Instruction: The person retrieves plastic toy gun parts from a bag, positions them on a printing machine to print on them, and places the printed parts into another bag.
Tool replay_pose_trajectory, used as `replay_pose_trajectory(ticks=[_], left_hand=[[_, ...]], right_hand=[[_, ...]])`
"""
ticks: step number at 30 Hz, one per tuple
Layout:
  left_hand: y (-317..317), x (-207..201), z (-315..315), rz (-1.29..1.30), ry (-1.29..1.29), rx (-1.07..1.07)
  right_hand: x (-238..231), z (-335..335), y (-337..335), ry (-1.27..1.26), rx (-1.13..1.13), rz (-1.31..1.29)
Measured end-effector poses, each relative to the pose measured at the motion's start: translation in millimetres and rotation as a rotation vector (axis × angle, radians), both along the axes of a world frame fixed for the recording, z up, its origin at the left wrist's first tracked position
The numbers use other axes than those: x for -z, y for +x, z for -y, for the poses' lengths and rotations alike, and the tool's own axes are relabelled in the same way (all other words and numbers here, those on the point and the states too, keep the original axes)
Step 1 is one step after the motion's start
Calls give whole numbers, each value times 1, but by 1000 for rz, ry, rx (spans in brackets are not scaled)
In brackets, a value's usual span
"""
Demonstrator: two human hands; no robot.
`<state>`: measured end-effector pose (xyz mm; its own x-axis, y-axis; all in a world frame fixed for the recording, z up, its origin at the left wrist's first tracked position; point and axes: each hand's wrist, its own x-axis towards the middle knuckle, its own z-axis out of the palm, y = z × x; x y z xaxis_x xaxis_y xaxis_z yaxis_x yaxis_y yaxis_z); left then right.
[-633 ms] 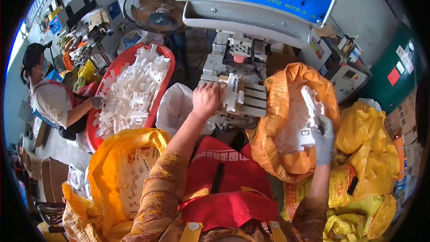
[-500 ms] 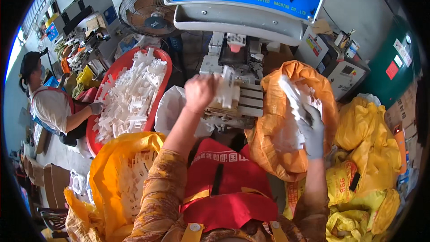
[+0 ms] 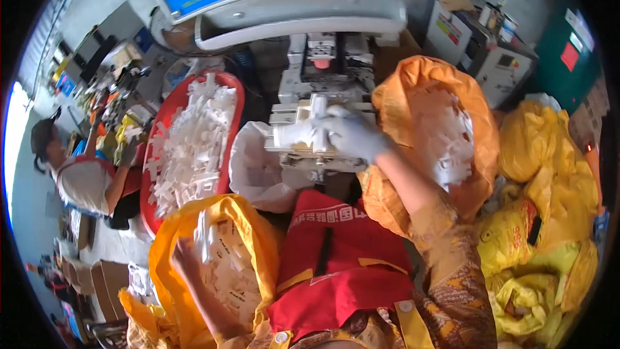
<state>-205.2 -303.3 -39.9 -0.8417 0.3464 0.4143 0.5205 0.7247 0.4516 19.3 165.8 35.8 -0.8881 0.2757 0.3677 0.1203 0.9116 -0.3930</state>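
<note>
Part: white plastic, cross-shaped, on the grey metal machine jig, under the right hand.
Right hand: white-gloved, fingers curled onto the part.
Left hand: bare, low in the yellow bag, closed on white pieces.
Orange bag: crinkled, full of white parts.
Red tray: oval, heaped with white crosses.

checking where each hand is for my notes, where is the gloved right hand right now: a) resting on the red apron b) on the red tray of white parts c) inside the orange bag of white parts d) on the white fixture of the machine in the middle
d: the gloved right hand lies on the white fixture of the machine, not in the orange bag beside it.
</note>
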Motion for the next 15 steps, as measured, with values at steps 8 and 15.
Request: replay_pose_trajectory(ticks=[8,15], left_hand=[[2,11,27,13,-332,-42],[4,0,-27,-23,-240,190]], right_hand=[[-8,46,26,225,188,97],[-27,4,149,-43,376,-95]])
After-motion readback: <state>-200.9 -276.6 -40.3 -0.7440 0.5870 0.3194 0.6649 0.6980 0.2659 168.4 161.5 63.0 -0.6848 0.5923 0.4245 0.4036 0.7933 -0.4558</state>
